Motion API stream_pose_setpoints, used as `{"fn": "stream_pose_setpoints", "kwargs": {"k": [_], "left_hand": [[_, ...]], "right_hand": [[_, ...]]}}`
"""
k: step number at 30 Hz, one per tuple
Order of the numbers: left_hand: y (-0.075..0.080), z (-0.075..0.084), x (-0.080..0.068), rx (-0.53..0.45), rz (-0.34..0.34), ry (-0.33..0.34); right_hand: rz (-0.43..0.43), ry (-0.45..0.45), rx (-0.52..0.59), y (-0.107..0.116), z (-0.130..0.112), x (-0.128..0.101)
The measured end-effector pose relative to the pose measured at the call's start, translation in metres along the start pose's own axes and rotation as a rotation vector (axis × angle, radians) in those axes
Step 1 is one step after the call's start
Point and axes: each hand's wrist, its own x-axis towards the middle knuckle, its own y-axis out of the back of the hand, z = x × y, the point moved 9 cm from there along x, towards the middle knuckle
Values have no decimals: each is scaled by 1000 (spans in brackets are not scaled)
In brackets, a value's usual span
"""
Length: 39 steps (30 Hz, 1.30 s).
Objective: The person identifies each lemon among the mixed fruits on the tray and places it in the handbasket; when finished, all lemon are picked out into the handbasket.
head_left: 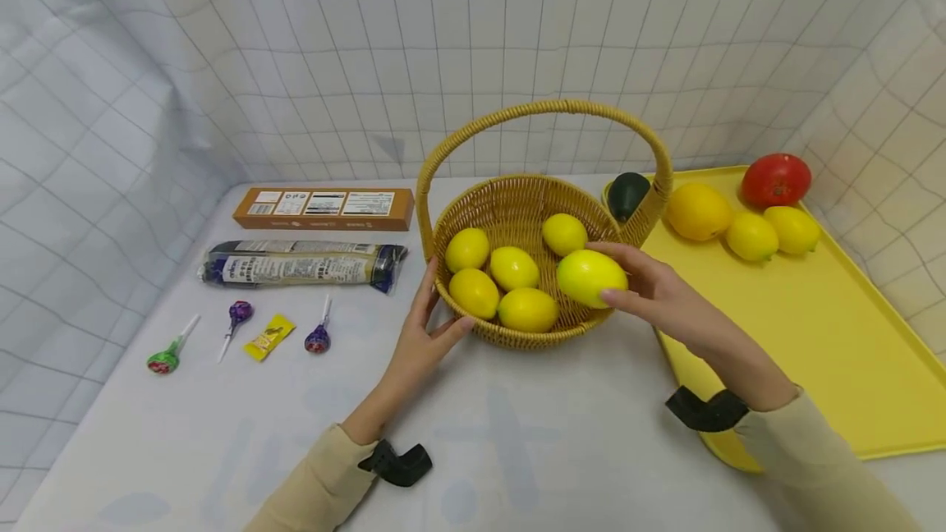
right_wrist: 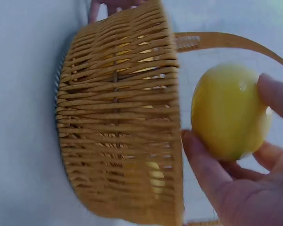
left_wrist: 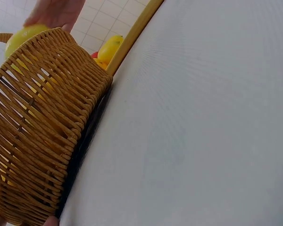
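A wicker basket with a tall arched handle holds several lemons. My left hand rests against its front left side, fingers spread along the outside and thumb near the rim. Only its fingertips show at the bottom edge of the left wrist view. My right hand holds another lemon between thumb and fingers. In the head view this lemon appears over the basket's right part; in the right wrist view it is just above the rim, clear of the wicker.
To the right, a yellow tray bears an orange fruit, two lemons, a red tomato-like fruit and a dark green fruit. On the left lie a brown box, a wrapped package, lollipops and a yellow candy.
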Motion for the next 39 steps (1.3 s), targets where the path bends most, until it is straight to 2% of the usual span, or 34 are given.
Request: {"fn": "stream_pose_setpoints", "kwargs": {"k": [5, 7, 12, 14, 17, 21, 27, 31, 35, 37, 39], "left_hand": [[-2, -4, -1, 9, -6, 21], [-2, -3, -1, -2, -10, 33], [-5, 16, -5, -13, -7, 47], [-6, 19, -7, -6, -4, 46], [-6, 19, -7, -6, -4, 45], [-7, 22, -6, -3, -4, 45], [-6, 23, -5, 2, 0, 48], [-6, 17, -3, 0, -6, 50], [-1, 7, 0, 12, 1, 42], [2, 3, 0, 26, 11, 36], [3, 3, 0, 30, 17, 27]], "right_hand": [[44, -96, -5, -13, 10, 33], [65, -140, 50, -16, 14, 44], [89, -245, 196, -24, 25, 62], [97, -273, 186, -26, 27, 63], [110, -279, 90, -25, 26, 61], [136, -209, 14, -21, 20, 58], [200, -100, 81, -14, 12, 49], [274, 42, 81, -3, 0, 28], [378, 201, 128, 26, -8, -2], [435, 239, 193, 48, -5, -14], [521, 237, 264, 77, 5, -25]]}}
